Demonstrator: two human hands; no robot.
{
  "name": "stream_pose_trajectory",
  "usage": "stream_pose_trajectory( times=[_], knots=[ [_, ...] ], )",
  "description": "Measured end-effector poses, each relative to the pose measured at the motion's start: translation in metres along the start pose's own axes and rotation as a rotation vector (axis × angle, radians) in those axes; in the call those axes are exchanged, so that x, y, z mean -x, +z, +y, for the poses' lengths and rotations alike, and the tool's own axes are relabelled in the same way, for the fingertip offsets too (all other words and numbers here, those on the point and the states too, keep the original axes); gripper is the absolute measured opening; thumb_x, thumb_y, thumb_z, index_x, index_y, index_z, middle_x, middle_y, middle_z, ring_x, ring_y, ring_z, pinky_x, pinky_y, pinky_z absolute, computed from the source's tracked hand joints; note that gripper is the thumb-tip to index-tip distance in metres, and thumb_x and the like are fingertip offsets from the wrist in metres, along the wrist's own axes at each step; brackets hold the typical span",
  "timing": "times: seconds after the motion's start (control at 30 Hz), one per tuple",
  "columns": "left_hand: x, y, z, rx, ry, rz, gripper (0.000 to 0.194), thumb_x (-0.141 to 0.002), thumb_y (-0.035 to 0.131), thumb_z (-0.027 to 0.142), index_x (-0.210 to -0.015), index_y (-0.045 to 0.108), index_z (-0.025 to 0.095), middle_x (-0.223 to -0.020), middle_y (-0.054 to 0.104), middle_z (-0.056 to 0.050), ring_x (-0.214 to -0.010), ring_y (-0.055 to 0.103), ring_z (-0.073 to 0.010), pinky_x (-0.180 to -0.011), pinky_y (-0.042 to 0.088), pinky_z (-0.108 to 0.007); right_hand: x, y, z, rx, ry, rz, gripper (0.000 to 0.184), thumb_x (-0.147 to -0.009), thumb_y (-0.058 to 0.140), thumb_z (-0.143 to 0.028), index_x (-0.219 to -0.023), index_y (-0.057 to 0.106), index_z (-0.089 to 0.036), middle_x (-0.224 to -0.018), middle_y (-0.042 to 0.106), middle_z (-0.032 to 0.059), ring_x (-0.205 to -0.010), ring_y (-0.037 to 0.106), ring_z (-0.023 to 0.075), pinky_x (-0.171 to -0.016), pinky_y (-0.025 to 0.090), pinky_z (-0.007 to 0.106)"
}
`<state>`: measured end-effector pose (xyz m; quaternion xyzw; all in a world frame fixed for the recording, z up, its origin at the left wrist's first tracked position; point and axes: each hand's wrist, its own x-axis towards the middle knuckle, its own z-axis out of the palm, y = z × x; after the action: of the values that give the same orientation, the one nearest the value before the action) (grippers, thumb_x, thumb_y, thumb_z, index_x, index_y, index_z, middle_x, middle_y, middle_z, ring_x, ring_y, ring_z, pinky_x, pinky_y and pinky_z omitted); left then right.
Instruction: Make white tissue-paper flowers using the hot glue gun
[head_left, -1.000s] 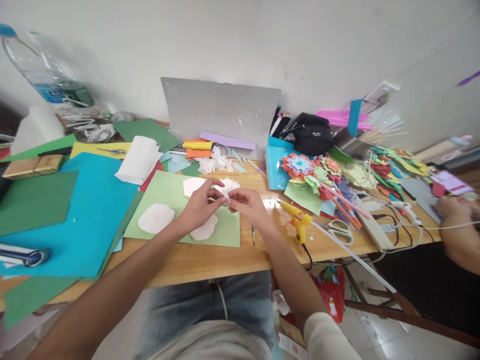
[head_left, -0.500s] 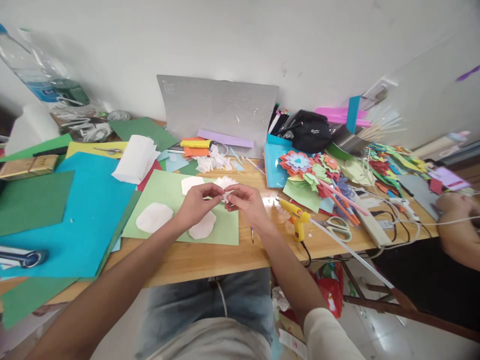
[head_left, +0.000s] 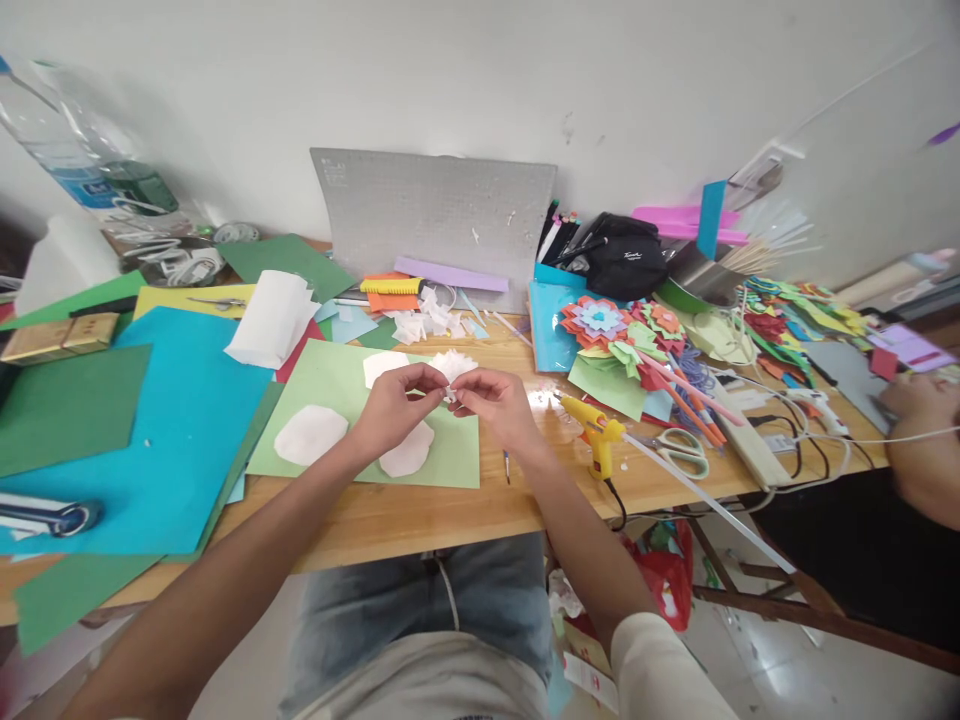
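Over a light green sheet (head_left: 296,388), my left hand (head_left: 395,405) and my right hand (head_left: 499,405) meet fingertip to fingertip. Both are closed in a pinch on a small piece of white paper (head_left: 450,394), mostly covered by the fingers. Just behind them a ruffled white paper flower (head_left: 456,365) shows; whether it joins the pinched piece I cannot tell. Round white paper pieces lie on the sheet: one to the left (head_left: 310,435), another partly under my left wrist (head_left: 407,450), and a third behind my left hand (head_left: 384,366).
Right of my hands lie a yellow glue gun (head_left: 596,430) with a long glue stick, scissors (head_left: 681,452) and colourful paper flowers (head_left: 600,322). A blue sheet (head_left: 187,420) and a stapler (head_left: 49,514) are at left. Another person's hand (head_left: 926,410) rests at far right.
My hands keep nearly the same place, still pinching the white paper. The view has shifted slightly, and more of the ruffled white paper shows behind the fingers.
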<state>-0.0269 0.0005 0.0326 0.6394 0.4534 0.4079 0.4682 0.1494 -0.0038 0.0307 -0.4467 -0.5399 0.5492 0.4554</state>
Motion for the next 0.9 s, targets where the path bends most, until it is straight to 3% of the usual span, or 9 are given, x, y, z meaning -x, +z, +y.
stream_pose_trajectory(
  times=[0.13,0.33,0.53,0.73,0.9],
  knots=[
    [0.0008,-0.0002,0.0004,0.004,0.016,0.027,0.016,-0.079,0.061,0.030,-0.086,0.069,0.018,-0.084,0.070,-0.003,-0.081,0.065,-0.0176,-0.076,0.052,-0.030,0.0014,0.0009,-0.0029,0.003,-0.022,-0.005,0.017,-0.071,0.070,-0.035,-0.075,0.065,-0.019,-0.072,0.065,-0.0004,-0.070,0.068,0.0153,-0.065,0.060,0.029],
    [0.0042,0.0028,0.0033,-0.088,0.094,0.089,0.015,-0.081,0.058,0.026,-0.085,0.070,0.019,-0.087,0.072,-0.003,-0.079,0.066,-0.0174,-0.080,0.054,-0.032,0.0010,0.0003,-0.0080,-0.079,0.108,-0.013,0.029,-0.073,0.070,-0.045,-0.087,0.066,-0.019,-0.074,0.065,0.0004,-0.069,0.068,0.0161,-0.060,0.060,0.029],
    [0.0066,0.0026,0.0050,-0.242,0.195,0.096,0.015,-0.082,0.056,0.025,-0.086,0.070,0.021,-0.086,0.072,-0.003,-0.080,0.066,-0.0185,-0.077,0.054,-0.032,-0.0002,0.0005,-0.0039,-0.019,0.118,-0.018,0.033,-0.068,0.075,-0.049,-0.079,0.068,-0.018,-0.067,0.066,0.0004,-0.061,0.064,0.0131,-0.060,0.058,0.028],
    [0.0067,0.0025,0.0061,-0.137,0.141,0.098,0.027,-0.087,0.056,0.036,-0.107,0.066,0.020,-0.099,0.070,-0.006,-0.087,0.065,-0.0193,-0.081,0.053,-0.033,0.0000,-0.0018,-0.0037,-0.005,0.084,0.026,0.030,-0.070,0.075,-0.047,-0.078,0.069,-0.019,-0.068,0.065,0.0002,-0.061,0.064,0.0130,-0.059,0.056,0.027],
    [0.0038,0.0020,0.0054,-0.185,0.175,0.053,0.022,-0.088,0.057,0.039,-0.082,0.066,0.020,-0.085,0.067,-0.005,-0.079,0.061,-0.0177,-0.073,0.050,-0.029,0.0001,-0.0026,-0.0011,0.104,-0.049,0.028,0.022,-0.075,0.070,-0.042,-0.078,0.071,-0.020,-0.066,0.064,0.0007,-0.060,0.059,0.0132,-0.058,0.050,0.027]
  ],
)
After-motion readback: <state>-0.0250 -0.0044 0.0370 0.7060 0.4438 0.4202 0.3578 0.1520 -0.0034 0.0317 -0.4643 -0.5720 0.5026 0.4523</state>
